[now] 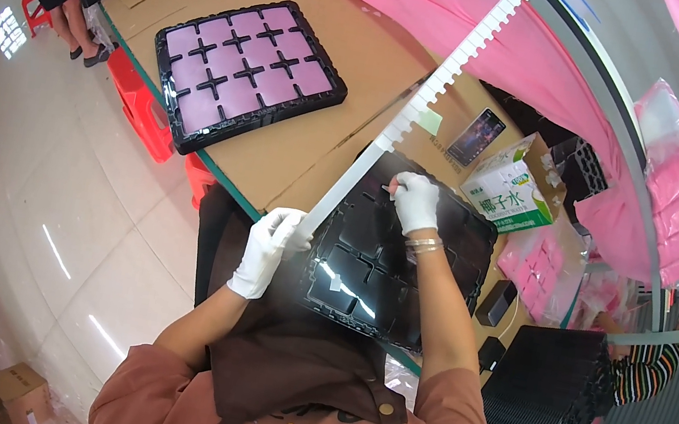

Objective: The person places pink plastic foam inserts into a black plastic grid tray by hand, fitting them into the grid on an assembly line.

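White-gloved left hand grips long white notched strip

In the head view, I see the strip slant from those closed fingers toward one o'clock. The white-gloved right hand is over a glossy black compartmented tray, just past the wearer's twelve o'clock, fingertips bunched; I can't tell whether they pinch anything. Another black tray, filled with lilac-pink sheets, lies at eleven.

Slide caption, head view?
White-gloved left hand holding a notched white strip, right hand over a black compartmented tray.
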A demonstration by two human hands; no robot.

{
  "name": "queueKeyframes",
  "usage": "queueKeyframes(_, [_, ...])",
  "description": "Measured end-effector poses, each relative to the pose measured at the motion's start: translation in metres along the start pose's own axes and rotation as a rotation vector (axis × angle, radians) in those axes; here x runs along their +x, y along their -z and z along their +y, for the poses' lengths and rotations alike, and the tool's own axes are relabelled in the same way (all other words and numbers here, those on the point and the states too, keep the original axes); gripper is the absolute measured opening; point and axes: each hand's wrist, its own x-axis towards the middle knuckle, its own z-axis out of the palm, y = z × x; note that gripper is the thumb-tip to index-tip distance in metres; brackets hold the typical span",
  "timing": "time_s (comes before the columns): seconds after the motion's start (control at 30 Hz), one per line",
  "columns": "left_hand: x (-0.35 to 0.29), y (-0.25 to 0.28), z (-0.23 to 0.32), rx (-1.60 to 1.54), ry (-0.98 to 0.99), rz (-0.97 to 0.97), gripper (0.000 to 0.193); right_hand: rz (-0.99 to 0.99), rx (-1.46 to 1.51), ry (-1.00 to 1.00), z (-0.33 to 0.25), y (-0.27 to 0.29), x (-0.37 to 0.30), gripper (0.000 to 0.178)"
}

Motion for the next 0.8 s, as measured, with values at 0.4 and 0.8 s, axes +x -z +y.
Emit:
queueKeyframes(0.4, [-0.009, 0.003, 0.003, 0.009, -0.038, -0.015, 0.029, -0.087, -0.152, 0.381, -0.062, -0.007, -0.130, 0.004])
queueKeyframes(0.8, [-0.021, 0.012, -0.012, -0.055, -0.022, 0.013, 0.026, -0.130, -0.148, 0.360, -0.071, -0.007, -0.153, 0.005])
